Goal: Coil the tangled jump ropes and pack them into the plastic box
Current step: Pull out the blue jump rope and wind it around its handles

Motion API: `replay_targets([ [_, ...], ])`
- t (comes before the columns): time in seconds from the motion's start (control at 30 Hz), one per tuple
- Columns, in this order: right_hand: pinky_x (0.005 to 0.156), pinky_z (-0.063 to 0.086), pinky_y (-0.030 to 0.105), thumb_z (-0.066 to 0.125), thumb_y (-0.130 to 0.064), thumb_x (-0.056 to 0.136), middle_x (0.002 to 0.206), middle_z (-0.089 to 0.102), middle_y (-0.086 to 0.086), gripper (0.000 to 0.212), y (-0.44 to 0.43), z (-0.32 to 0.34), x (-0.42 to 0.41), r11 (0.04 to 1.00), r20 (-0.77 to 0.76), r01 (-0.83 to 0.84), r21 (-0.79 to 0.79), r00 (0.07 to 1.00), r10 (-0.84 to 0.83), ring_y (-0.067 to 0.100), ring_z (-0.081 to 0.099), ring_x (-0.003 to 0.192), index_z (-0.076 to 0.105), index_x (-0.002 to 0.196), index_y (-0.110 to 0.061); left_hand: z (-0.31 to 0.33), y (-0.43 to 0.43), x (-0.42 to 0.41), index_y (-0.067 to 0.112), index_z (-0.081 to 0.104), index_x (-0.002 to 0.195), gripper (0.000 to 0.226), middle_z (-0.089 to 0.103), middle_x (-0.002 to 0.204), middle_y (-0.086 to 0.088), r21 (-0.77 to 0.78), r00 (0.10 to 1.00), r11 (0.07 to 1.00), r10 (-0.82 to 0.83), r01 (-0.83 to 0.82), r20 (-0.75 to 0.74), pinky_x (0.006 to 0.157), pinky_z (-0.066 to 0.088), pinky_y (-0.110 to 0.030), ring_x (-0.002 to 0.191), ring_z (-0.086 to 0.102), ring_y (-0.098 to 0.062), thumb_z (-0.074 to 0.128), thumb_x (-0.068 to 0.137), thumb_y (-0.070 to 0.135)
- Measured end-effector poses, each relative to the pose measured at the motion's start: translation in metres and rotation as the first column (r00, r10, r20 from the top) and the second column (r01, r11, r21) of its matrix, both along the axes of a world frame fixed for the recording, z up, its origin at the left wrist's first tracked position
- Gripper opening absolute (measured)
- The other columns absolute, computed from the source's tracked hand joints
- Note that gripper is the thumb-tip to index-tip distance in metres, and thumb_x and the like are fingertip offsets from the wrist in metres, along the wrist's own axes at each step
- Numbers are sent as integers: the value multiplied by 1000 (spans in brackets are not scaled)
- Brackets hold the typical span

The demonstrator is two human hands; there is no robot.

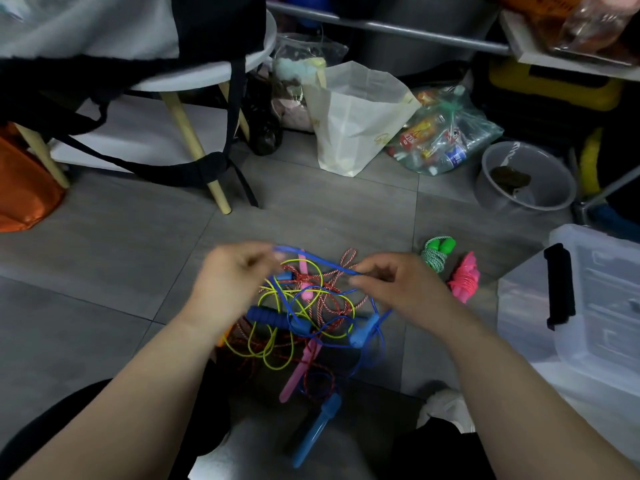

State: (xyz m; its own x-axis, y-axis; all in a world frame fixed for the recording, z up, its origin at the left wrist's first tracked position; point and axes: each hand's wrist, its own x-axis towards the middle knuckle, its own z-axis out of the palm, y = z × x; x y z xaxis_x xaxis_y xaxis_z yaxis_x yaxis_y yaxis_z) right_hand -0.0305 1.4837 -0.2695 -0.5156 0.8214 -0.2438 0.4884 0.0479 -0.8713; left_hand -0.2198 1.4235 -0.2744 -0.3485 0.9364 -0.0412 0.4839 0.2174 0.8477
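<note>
Glossy transl. plastic box [609, 299], matt floor tiles [104, 254].

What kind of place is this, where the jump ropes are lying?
Probably a cluttered room at home, or a storeroom: a grey tiled floor, a small white table on wooden legs, a clear bag of packets on the floor, and a clear plastic box.

A white paper bag [353, 123] stands at twelve o'clock, a clear bag of snacks [446, 133] at one, a grey bowl [554, 183] at two, an orange bag [24, 181] at nine, a wooden-legged stool [207, 76] at eleven.
</note>
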Motion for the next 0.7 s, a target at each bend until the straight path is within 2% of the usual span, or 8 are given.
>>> replay_targets([
  [0.1, 46, 35, 8, 63, -9, 82, 37, 47, -12, 21, 19, -1, 31, 973, 129, 165, 160, 974, -186, -7, 46, 40, 57, 65, -19, 4, 2, -38, 9, 65, 87, 12, 54, 41, 21, 125, 885, 877, 455, -465, 96, 50, 32, 3, 47, 46, 22, 53, 89, 12],
  [0.17, 40, 35, 9, 61, -10, 84, 33, 46, -13, 8, 27, -3, 49, 924, 74, 358, 133, 926, -369, -3, 44, 34, 62, 76, -10, 6, -1, -52, 8, 64, 90, 11, 62, 50, 18, 113, 814, 807, 566, -579, 133, 49, 31, 4, 49, 49, 17, 54, 88, 13],
  [0.27, 35, 27, 10, 60, -11, 85, 30, 36, -10, 13, 23, 1, 48, 903, -49, 424, 66, 905, -422, 3, 34, 31, 64, 76, -2, 0, -3, -47, 5, 58, 116, 31, 65, 110, -12, -7, 920, 920, 391, -391, -26, 67, 35, -1, 86, 56, -4, 56, 85, 3],
  [0.4, 43, 26, 8, 63, -7, 81, 37, 42, -11, 19, 0, 11, 14, 988, -57, 118, 103, 992, -113, -1, 36, 39, 65, 63, -13, -1, -10, -4, 21, 34, 137, 70, 42, 131, 13, -78, 979, 982, -178, 170, -97, 95, 24, -10, 121, 36, -1, 67, 78, 6],
  [0.47, 52, 33, 12, 63, -9, 82, 50, 58, -5, 12, -9, 8, 0, 995, -9, -64, 81, 998, 65, -4, 43, 50, 69, 74, -16, 0, -13, 14, 39, 26, 132, 74, 39, 127, 23, -65, 945, 944, -326, 323, -34, 96, 24, -8, 121, 34, 4, 68, 78, 11],
  [0.53, 63, 37, 24, 62, -11, 83, 74, 66, 21, 10, -15, 2, -7, 988, 17, -135, 74, 991, 135, 10, 49, 65, 71, 86, -8, -4, -11, 21, 46, 32, 120, 63, 52, 120, 17, -39, 930, 929, -366, 367, 43, 94, 30, -5, 113, 45, 4, 66, 80, 12],
  [0.63, 67, 38, 26, 62, -10, 83, 82, 65, 29, 12, -15, -2, -11, 993, -35, -101, 58, 994, 103, 14, 49, 69, 70, 89, -4, -4, -8, 22, 23, 64, 88, 19, 63, 63, 6, -13, 917, 923, -379, 384, 125, 63, 39, -2, 62, 56, 5, 58, 86, 5],
  [0.7, 62, 38, 21, 62, -7, 82, 66, 63, 21, 9, -10, -1, -6, 998, -46, -56, 29, 997, 57, 4, 49, 60, 69, 84, -2, -3, -6, 17, 17, 59, 62, 30, 53, 39, 6, -36, 952, 960, -270, 278, 147, 51, 37, -5, 42, 49, 3, 53, 88, 5],
])
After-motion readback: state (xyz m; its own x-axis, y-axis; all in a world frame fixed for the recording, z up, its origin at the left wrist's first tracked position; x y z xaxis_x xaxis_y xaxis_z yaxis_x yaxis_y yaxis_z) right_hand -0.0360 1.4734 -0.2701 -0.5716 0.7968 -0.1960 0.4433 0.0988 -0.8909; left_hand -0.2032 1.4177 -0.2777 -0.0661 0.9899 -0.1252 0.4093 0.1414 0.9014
